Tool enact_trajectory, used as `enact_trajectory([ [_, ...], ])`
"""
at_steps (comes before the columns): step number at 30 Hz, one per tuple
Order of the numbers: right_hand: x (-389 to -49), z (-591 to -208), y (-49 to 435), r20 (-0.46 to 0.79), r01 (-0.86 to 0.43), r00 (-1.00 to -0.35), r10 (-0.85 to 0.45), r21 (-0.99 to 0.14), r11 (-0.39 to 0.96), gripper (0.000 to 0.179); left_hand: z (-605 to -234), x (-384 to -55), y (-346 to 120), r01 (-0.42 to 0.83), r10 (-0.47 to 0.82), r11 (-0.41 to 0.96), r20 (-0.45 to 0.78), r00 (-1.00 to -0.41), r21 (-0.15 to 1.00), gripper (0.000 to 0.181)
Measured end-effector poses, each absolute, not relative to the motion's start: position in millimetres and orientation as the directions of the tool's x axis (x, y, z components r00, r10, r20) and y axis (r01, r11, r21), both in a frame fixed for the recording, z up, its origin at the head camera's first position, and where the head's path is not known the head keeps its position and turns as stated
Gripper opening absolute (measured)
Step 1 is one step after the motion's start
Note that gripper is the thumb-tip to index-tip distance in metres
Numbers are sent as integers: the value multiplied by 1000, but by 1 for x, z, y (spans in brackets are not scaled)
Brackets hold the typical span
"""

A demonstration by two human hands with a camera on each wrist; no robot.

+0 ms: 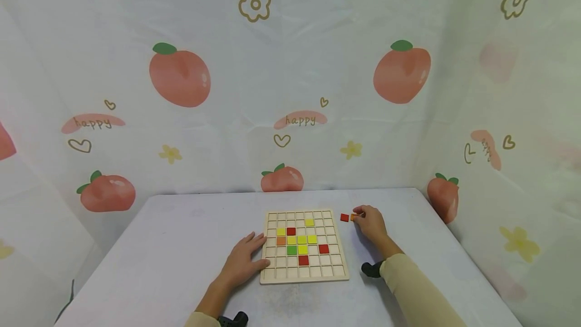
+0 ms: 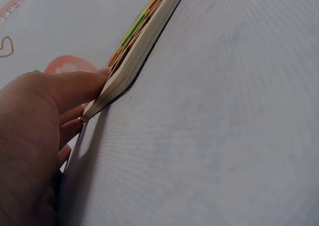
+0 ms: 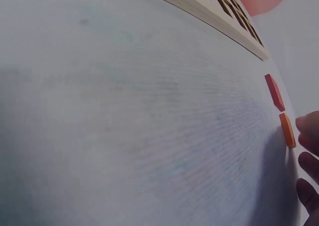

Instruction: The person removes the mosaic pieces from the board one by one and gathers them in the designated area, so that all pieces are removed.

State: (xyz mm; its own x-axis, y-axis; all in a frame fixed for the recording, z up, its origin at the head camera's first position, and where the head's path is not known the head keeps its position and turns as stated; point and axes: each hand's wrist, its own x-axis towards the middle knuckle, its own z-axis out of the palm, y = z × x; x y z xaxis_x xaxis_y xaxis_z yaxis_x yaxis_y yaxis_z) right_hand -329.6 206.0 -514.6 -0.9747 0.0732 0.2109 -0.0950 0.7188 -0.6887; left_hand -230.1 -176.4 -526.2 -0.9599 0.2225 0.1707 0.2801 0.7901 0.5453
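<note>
A pale wooden grid board (image 1: 336, 269) lies on the white table, with several yellow, red, green and orange square tiles set in its cells. Against its left edge rests my left hand (image 1: 242, 261); in the left wrist view the thumb (image 2: 82, 89) lies on the rim, and the other fingers extend beside the side wall. To the right of the board, my right hand (image 1: 373, 225) hovers at an orange tile (image 3: 287, 130), which lies on the table. In the right wrist view its fingertips show just past that tile. A red tile (image 1: 344, 217) lies beside the orange one.
The white-covered table (image 1: 190, 226) reaches back to a white curtain (image 1: 327, 29) printed with peaches, hearts and flowers. A dark strap piece (image 1: 372, 269) sticks out at the right wrist, another (image 1: 233, 319) at the left wrist.
</note>
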Motion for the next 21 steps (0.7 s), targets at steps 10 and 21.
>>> enact_trajectory([
  [10, -323, -513, 202, 191, -68, -976, 102, -720, 691, 18, -528, -230, -177, 284, 222, 788, 178, -959, 547, 65],
  [21, -310, -511, 191, 205, -88, -974, 92, -727, 681, 15, -528, -231, -177, 277, 217, 793, 173, -961, 543, 65],
])
